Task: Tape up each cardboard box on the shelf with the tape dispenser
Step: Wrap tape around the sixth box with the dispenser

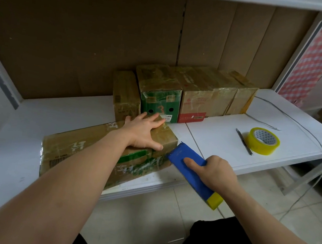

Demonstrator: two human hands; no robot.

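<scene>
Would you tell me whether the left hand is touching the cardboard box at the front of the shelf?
Touching. The head view shows the left hand lying flat, fingers spread, on top of the front cardboard box, with no gap under the palm or fingers.

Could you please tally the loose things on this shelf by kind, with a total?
Cardboard boxes: 5, namely the front box under the left hand, a small brown box, a green box, a red-labelled box and a far right box
Tape dispenser: 1, in the right hand
Tape roll: 1
Pen: 1
Total: 8
</scene>
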